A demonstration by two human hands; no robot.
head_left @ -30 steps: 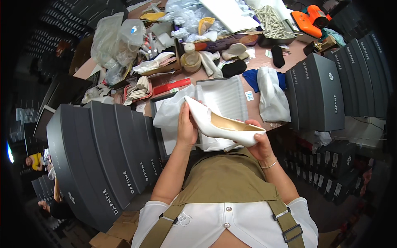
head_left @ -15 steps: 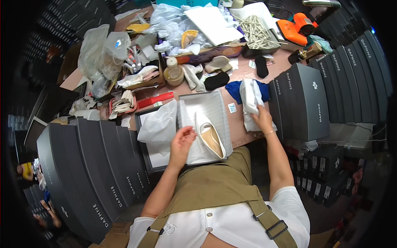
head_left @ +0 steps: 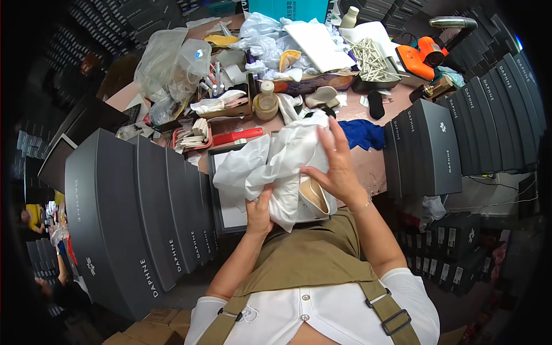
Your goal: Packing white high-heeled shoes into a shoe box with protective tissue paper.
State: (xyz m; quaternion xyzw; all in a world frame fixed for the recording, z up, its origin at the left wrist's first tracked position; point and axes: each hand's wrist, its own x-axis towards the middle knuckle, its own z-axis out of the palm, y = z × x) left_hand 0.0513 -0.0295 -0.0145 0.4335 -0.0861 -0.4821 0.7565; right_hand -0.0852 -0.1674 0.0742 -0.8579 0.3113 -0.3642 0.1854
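A crumpled white tissue-paper bundle [head_left: 287,178] is held over an open dark shoebox [head_left: 217,198]. My left hand [head_left: 260,211] grips its lower left edge, the fingers partly hidden by the paper. At its right side, my right hand [head_left: 340,167] is open, thumb and fingers spread, against or just beside the paper. Whether anything is inside the bundle cannot be seen. Under it in the box lies a white shoe [head_left: 314,196] with a beige insole, mostly covered. Another loose sheet of white tissue [head_left: 238,167] sticks up at the left of the box.
Dark shoeboxes stand stacked at the left [head_left: 103,218] and right [head_left: 428,152]. Behind lie a blue cloth [head_left: 365,133], a red-handled tool [head_left: 238,136], a jar [head_left: 265,103], a tray of white sticks [head_left: 371,60] and a heap of crumpled paper [head_left: 264,43].
The tissue bundle has come from the right side of the table to above the box, carried by my right hand. My left hand has taken hold of it, and my right hand's fingers have spread.
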